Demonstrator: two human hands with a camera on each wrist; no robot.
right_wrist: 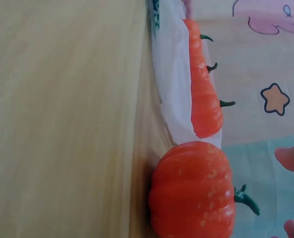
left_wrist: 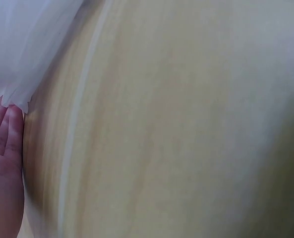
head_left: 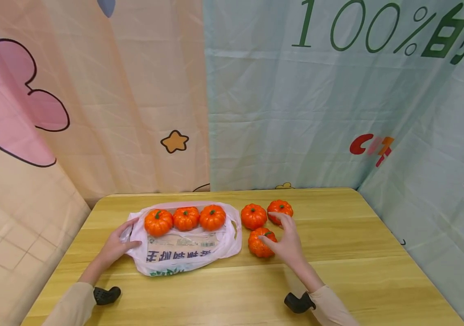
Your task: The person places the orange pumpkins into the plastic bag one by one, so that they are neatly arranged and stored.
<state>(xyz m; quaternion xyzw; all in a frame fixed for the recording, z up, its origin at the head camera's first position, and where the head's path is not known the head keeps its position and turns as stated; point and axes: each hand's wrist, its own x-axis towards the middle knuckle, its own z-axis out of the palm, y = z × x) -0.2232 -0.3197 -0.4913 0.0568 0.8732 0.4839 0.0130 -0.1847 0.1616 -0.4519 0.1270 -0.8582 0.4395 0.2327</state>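
Observation:
A white plastic bag (head_left: 232,235) lies around a printed cardboard piece (head_left: 179,243). Lined up along its back part are three small orange pumpkins (head_left: 186,219). My left hand (head_left: 114,244) touches the bag's left end, thumb and fingers spread apart. Its straight fingers (left_wrist: 14,130) reach the bag's edge in the left wrist view. To the right of the bag, my right hand (head_left: 290,244) is spread over a front pumpkin (head_left: 258,246) with a green stem, holding nothing. In the right wrist view, fingertips (right_wrist: 291,157) show apart from that pumpkin (right_wrist: 191,193).
Behind the front pumpkin sit two more pumpkins, one (head_left: 253,216) near the bag and another (head_left: 279,209) partly behind my right fingers. Everything is on a light wooden table (head_left: 350,253). Printed curtains (head_left: 277,117) hang at its back and sides. A black strap piece (head_left: 107,295) is at the left wrist.

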